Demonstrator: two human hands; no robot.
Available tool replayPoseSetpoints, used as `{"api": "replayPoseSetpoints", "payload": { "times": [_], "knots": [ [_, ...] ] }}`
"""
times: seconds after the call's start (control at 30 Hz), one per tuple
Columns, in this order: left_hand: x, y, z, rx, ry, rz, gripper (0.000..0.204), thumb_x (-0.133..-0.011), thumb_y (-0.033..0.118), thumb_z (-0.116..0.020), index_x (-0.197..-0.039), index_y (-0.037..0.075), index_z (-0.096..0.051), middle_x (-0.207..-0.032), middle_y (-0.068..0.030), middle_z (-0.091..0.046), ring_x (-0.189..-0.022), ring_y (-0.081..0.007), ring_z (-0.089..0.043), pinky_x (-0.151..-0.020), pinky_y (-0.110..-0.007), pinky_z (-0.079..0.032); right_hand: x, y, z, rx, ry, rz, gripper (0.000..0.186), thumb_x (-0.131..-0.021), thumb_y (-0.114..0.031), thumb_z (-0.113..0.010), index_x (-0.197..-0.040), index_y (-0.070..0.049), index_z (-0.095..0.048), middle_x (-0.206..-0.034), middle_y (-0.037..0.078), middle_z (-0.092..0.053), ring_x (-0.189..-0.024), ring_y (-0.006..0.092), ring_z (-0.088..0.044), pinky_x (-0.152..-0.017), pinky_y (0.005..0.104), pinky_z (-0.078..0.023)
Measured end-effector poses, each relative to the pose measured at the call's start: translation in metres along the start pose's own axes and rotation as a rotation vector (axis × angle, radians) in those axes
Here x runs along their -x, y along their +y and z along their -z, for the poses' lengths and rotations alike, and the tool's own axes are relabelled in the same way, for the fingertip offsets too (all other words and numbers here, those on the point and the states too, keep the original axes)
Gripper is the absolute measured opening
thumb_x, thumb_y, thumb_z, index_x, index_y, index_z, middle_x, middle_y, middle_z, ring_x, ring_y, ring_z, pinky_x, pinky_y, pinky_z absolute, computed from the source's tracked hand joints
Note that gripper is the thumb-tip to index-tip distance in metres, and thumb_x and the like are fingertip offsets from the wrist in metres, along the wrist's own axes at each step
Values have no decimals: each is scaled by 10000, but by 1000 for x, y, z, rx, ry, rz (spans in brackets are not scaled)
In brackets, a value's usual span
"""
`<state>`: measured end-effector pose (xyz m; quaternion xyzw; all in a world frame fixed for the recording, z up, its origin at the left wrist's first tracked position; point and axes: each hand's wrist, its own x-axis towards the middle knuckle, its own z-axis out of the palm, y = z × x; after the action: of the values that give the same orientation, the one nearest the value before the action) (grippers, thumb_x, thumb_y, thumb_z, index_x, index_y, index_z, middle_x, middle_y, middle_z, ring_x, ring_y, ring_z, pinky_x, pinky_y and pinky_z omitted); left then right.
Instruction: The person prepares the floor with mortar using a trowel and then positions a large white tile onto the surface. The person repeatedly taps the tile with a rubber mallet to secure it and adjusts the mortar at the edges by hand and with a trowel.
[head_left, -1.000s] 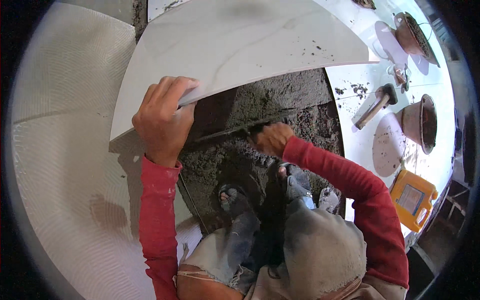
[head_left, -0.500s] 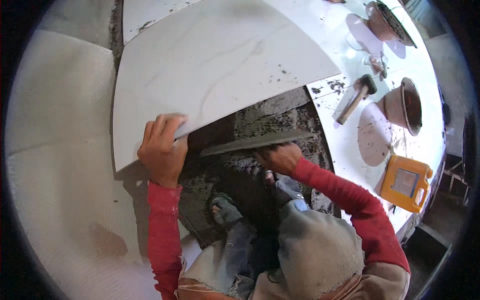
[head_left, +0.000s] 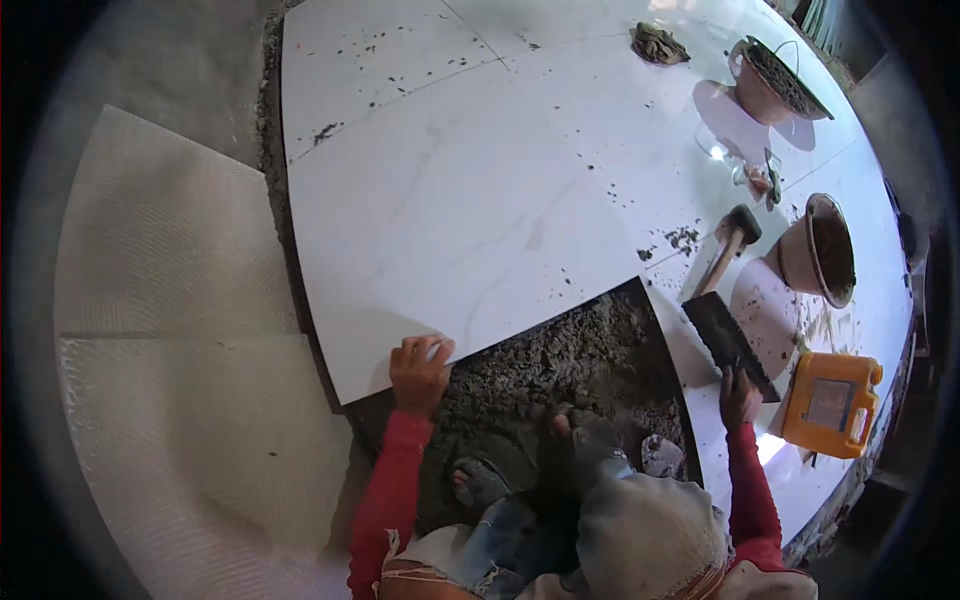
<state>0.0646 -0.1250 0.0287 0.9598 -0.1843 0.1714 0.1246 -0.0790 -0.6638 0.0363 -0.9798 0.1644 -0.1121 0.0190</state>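
One large white tile (head_left: 450,230) at the centre, close against the laid tiles (head_left: 600,80) beyond it and to its right, with a stretch of dark, rough mortar (head_left: 560,350) bare in front of its near edge. On that edge, not far from the left corner, the left hand (head_left: 420,375), bent, with fingers on the upper face; cannot tell whether pinching the edge or only pressing on it, for lack of a view of the thumb. Well off to the right, a flat dark trowel (head_left: 728,340) in the closed right hand (head_left: 740,398), gripped at its near side, over or just beside the handle of the mallet (head_left: 739,225); cannot tell whether resting on the floor or slightly above. Near the trowel, a yellow jug (head_left: 832,405) and a reddish bucket (head_left: 815,250). At far left, pale ridged slabs (head_left: 190,240).

Probably at the seating step — settling the tile on its bed, with the trowel out of the way. Next, by that reading: free the right hand, clear the left fingers from the edge, check the joints against the neighbours, then tap down evenly with the mallet — lightly around the near corner, to avoid tipping or chipping.
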Motion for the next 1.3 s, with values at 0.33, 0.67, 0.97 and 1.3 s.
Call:
{"api": "replayPoseSetpoints", "payload": {
  "times": [0.33, 0.67, 0.97, 1.3],
  "knots": [
    [-18, -54, 25, 235, 348, 495, 510, -827, 344, -738, -1220, 50, -601, -1214, -107, -592, -1134, -286, -553, -976, -410, -436, -43, -54, 21, -62, -42, -92, 361, -862, -225, -665, -1159, -68, -534, -1107, 172, -567, -1148, 377, -491, -993, 506, -340],
    [19, -139, 12, 100, -93, 1166, 416, -951, 247, -580, -1268, -21, -595, -1206, -181, -653, -1071, -288, -638, -930, -348, -480, -130, -261, -98, -517, -17, 543, 384, -892, -265, -640, -1182, -40, -527, -1310, 143, -528, -1285, 315, -460, -1085, 445, -358],
    [9, -153, 16, 473, 95, 1505, 376, -929, 174, -631, -1247, -27, -620, -1207, -131, -656, -1059, -210, -627, -903, -310, -482, -158, -277, -122, -605, 71, 484, 308, -885, -232, -641, -1115, -49, -549, -1268, 126, -553, -1260, 311, -483, -1097, 464, -355],
    [3, -149, 4, 575, 143, 1460, 326, -925, 136, -632, -1200, -38, -638, -1188, -153, -648, -1032, -221, -615, -902, -314, -483, -175, -246, -130, -836, -108, 338, 214, -847, -181, -681, -1011, -61, -616, -1100, 152, -625, -1129, 336, -550, -1023, 425, -425]
  ]
}}
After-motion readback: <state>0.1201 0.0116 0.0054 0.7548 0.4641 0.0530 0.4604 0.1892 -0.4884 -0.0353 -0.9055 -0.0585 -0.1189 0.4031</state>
